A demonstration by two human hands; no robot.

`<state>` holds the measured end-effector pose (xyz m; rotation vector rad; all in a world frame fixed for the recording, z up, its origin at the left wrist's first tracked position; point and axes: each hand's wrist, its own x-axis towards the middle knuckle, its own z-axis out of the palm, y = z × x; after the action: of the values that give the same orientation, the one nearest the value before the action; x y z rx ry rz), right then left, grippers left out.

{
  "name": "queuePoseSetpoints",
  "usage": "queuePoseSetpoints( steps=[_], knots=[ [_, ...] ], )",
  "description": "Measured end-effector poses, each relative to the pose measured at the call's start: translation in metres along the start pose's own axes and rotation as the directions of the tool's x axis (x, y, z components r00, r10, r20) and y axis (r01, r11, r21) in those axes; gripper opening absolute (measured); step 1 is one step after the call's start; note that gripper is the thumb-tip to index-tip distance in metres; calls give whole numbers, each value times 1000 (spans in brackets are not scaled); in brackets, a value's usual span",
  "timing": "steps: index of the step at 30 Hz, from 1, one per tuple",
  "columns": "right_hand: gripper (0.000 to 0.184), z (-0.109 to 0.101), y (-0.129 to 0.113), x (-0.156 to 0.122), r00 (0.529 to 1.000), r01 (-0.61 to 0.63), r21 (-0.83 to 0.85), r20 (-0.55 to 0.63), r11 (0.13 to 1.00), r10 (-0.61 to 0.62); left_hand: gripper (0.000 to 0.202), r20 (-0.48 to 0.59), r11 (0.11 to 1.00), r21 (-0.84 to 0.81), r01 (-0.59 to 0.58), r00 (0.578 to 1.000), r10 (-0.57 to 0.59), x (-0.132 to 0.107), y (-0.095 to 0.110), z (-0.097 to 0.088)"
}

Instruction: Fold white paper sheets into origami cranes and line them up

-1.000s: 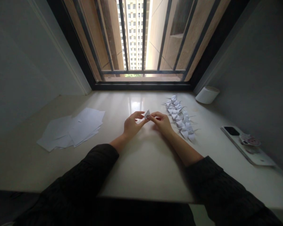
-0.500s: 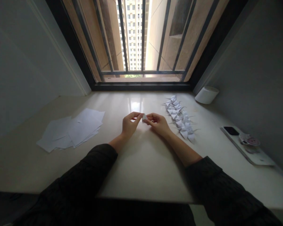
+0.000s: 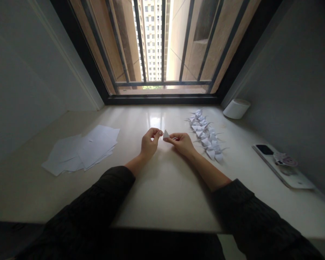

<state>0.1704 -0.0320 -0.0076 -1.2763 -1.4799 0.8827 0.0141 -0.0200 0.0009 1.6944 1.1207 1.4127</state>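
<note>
Over the middle of the sill, a small white paper crane (image 3: 166, 135) is held between my two hands, a folded triangle of it pointing up. My right hand (image 3: 183, 143) pinches its right side between thumb and fingers. At its left end, my left hand (image 3: 150, 141) is closed in a pinch on what looks like a thin tip; the fingertips hide most of that part. To the right of my right hand, several finished paper cranes (image 3: 203, 131) lie in a close row.
Loose square white sheets (image 3: 97, 146) lie overlapping on the left of the pale sill (image 3: 162, 195). A white phone (image 3: 284, 168) with a round grip rests at the right by the wall. A white cylinder (image 3: 236, 109) lies in the back right corner, near the barred window (image 3: 164, 98).
My left fingers have drawn slightly left from the crane's middle, so more of its triangle shows. The right hand keeps its pinch, its fingers a little straighter.
</note>
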Motion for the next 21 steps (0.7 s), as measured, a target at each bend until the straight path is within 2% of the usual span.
queuePoseSetpoints(
  steps=[3,13,17,21],
  knots=[
    [32,0,2,2,1000,-22,61,6,998,21,17,-11,999,-37,30,999,-30,1,-3,0],
    [28,-2,0,1,1000,-30,128,-2,991,31,21,64,998,14,59,996,-60,2,0,-1],
    [33,-1,2,1,999,-35,133,15,991,34,21,52,997,-44,67,997,-65,3,-6,-1],
    [36,-1,5,2,1000,-22,70,15,997,21,22,31,988,-127,87,996,-83,4,-13,0]
  ],
)
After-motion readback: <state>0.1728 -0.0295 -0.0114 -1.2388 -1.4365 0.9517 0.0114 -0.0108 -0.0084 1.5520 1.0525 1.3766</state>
